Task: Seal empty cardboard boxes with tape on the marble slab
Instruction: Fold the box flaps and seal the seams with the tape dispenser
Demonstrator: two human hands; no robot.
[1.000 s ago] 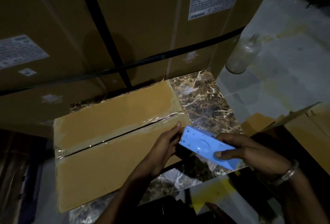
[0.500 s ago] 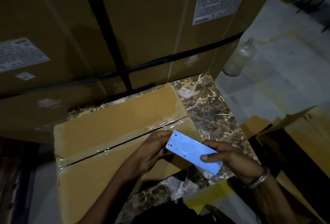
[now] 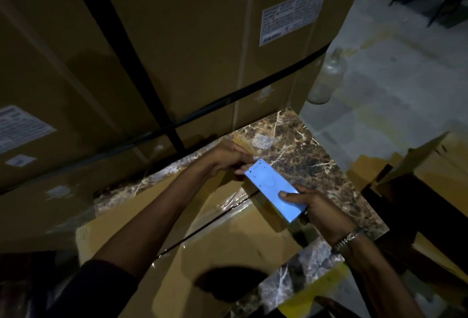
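A flat brown cardboard box (image 3: 228,241) lies on the brown marble slab (image 3: 304,155), with clear tape shining along its centre seam. My right hand (image 3: 314,206) grips a light blue tape dispenser (image 3: 273,189) over the box's right end, thumb on its top face. My left hand (image 3: 228,159) reaches over the far right corner of the box, fingers curled at the dispenser's front edge; whether they pinch tape I cannot tell. My left forearm crosses the box and hides part of the seam.
A tall stack of strapped cardboard cartons (image 3: 177,51) stands right behind the slab. A clear glass bottle (image 3: 326,79) stands on the concrete floor to the right. An open cardboard box (image 3: 417,183) sits at the right edge.
Both hands and the dispenser have moved from the near right end of the seam toward the far right corner of the box. The camera has come closer.
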